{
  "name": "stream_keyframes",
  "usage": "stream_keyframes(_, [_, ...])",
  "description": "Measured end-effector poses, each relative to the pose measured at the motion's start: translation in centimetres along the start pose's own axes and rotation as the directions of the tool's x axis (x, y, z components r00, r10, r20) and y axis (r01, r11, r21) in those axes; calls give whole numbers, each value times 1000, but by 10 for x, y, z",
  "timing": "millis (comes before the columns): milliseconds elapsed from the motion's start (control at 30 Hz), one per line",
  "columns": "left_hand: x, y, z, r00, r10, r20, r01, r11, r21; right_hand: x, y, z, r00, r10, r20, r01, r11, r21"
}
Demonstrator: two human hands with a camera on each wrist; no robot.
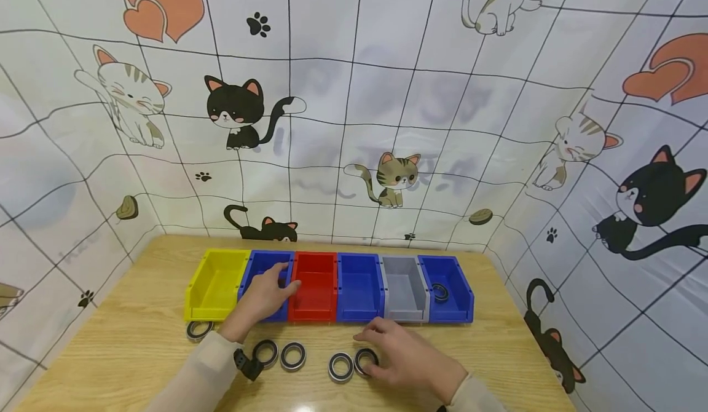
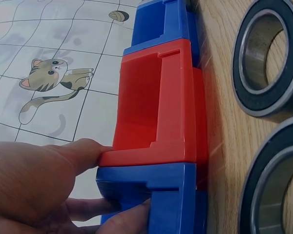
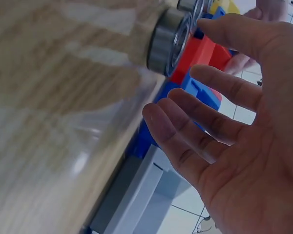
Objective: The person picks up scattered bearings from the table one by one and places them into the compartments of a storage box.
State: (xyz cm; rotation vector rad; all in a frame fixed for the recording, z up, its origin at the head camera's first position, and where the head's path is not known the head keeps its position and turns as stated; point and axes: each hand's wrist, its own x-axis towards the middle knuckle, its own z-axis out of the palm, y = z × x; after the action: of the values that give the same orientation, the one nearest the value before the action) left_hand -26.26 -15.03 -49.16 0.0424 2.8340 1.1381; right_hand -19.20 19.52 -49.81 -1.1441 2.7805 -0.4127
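My left hand (image 1: pixel 264 294) reaches into the second bin from the left, a blue bin (image 1: pixel 257 264). In the left wrist view, its thumb (image 2: pixel 83 155) lies at the rim of the red bin (image 2: pixel 178 107) while the other fingers dip into the blue one; no bearing shows in them. My right hand (image 1: pixel 406 360) hovers low over the table, fingers spread and loosely bent. Beside its thumb and fingertips lies a ball bearing (image 1: pixel 359 356), with another bearing (image 1: pixel 340 368) just left of it. In the right wrist view a bearing (image 3: pixel 161 46) stands apart from the fingers.
The row of bins continues with a yellow bin (image 1: pixel 218 277), another blue bin (image 1: pixel 361 283), a grey bin (image 1: pixel 405 283) and a blue end bin (image 1: pixel 458 289) holding a bearing (image 1: pixel 440 292). More bearings (image 1: pixel 293 356) lie on the wooden table (image 1: pixel 110 332). A cat-patterned curtain (image 1: pixel 326 123) surrounds it.
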Motion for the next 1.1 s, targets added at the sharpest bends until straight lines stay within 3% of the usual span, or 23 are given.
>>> stream_keyframes(600, [3, 1, 0, 1000, 23, 4, -23, 1000, 17, -5, -6, 11, 994, -107, -4, 107, 994, -11])
stream_keyframes(833, [1, -1, 0, 1000, 15, 2, -15, 1000, 11, -1, -6, 12, 993, -117, 29, 117, 993, -19])
stream_keyframes(1100, [0, -2, -1, 1000, 7, 3, -7, 1000, 10, 0, -6, 12, 984, -179, -8, 178, 982, -70])
